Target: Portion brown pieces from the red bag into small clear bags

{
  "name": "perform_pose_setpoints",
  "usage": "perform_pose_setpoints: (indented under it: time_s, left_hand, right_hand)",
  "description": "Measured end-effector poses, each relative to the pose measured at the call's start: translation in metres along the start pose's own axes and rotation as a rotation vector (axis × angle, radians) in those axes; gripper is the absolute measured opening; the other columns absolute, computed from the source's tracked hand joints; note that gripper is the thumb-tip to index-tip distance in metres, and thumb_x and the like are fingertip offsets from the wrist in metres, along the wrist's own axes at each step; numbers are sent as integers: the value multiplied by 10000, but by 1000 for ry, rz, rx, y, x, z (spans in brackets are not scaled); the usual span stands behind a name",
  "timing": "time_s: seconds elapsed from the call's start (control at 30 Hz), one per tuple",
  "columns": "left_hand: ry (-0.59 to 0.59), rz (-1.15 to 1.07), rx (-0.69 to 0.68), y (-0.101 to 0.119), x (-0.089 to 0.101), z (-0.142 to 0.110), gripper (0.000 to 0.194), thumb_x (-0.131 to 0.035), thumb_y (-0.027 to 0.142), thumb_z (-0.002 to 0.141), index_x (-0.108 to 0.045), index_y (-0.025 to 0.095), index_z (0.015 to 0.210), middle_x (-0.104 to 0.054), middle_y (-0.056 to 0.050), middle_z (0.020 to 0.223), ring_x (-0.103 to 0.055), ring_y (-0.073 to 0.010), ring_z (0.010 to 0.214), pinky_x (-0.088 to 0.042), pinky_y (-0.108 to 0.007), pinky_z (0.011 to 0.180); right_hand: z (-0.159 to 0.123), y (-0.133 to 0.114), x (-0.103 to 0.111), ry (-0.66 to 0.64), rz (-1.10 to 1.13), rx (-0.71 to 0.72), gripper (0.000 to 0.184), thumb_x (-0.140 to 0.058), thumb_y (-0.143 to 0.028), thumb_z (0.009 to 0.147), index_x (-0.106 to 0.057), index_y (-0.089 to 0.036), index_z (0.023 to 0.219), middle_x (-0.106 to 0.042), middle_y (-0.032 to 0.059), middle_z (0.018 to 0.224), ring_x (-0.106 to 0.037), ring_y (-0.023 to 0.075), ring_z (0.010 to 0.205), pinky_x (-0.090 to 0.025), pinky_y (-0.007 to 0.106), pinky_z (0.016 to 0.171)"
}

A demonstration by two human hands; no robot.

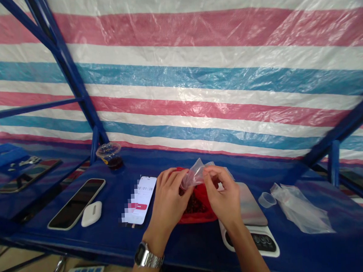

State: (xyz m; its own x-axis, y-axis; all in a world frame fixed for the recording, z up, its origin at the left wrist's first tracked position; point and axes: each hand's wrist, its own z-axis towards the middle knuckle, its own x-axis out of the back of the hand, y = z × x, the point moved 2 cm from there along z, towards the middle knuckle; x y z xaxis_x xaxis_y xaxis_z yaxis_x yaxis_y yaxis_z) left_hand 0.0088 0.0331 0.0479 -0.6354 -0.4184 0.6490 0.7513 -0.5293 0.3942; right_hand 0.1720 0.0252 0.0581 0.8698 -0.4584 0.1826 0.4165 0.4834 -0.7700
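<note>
My left hand [169, 196] and my right hand [221, 192] both pinch the top edge of a small clear plastic bag [195, 174], held up between them. Below the hands sits a red bowl [200, 217] holding a dark, dried-looking heap [195, 203], partly hidden by my fingers. To the right of my right wrist stands a white digital kitchen scale [252, 233] with a flat metal top. A phone showing a timer [140, 200] lies just left of my left hand. A metal wristwatch [147, 255] circles my left wrist.
On the blue-covered table lie a dark smartphone [76, 204], a white earbud case [91, 213], a small plastic cup [267, 199] and a crumpled clear bag [302, 211]. A lidded cup of dark liquid [110, 155] stands at the back. Blue metal poles [73, 80] frame a striped tarp [196, 71].
</note>
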Motion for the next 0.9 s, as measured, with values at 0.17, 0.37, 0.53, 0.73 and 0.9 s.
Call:
perform_pose_setpoints:
  time_s: [0.17, 0.37, 0.53, 0.73, 0.9]
  left_hand:
    - [48, -46, 23, -2, 8, -20, 291, -700, 350, 928, -671, 290, 1212, -747, -53, 1149, -605, -300, 1214, -492, -510, 1054]
    - [152, -91, 61, -7, 20, -22, 167, -561, 247, 988, -690, 269, 1092, -731, -58, 1067, -630, -267, 1066, -511, -499, 1005]
    - [134, -111, 40, -4, 15, -22, 164, -548, 231, 979, -692, 264, 1052, -726, -47, 1023, -641, -259, 1020, -520, -463, 976]
    - [112, -134, 42, 4, 7, -21, 187, -528, 195, 967, -696, 262, 1014, -721, -46, 1013, -646, -249, 1012, -536, -435, 958]
    - [80, -139, 71, 7, 3, -21, 207, -513, 172, 971, -698, 251, 1019, -721, -50, 1026, -641, -245, 1037, -540, -430, 954]
  right_hand:
    - [15, 11, 39, 130, -126, -34, 233, -612, -426, 960, -709, -221, 1010, -706, 20, 834, -603, 160, 679, -475, 279, 658]
    - [32, 63, 163, 486, -641, -325, 343, -555, -327, 872, -741, -163, 1109, -721, 110, 752, -633, 262, 667, -456, 377, 673]
    - [4, 112, 229, 283, -1159, -519, 388, -515, -257, 815, -783, -173, 1083, -705, 218, 937, -629, 387, 842, -440, 473, 717]
    - [2, 102, 208, 332, -1169, -315, 417, -486, -215, 817, -759, -202, 1131, -649, 196, 1180, -552, 402, 1088, -423, 516, 865]
    - [15, 74, 162, 295, -941, -74, 325, -470, -240, 855, -773, -227, 972, -711, 128, 1053, -570, 330, 1025, -413, 473, 921]
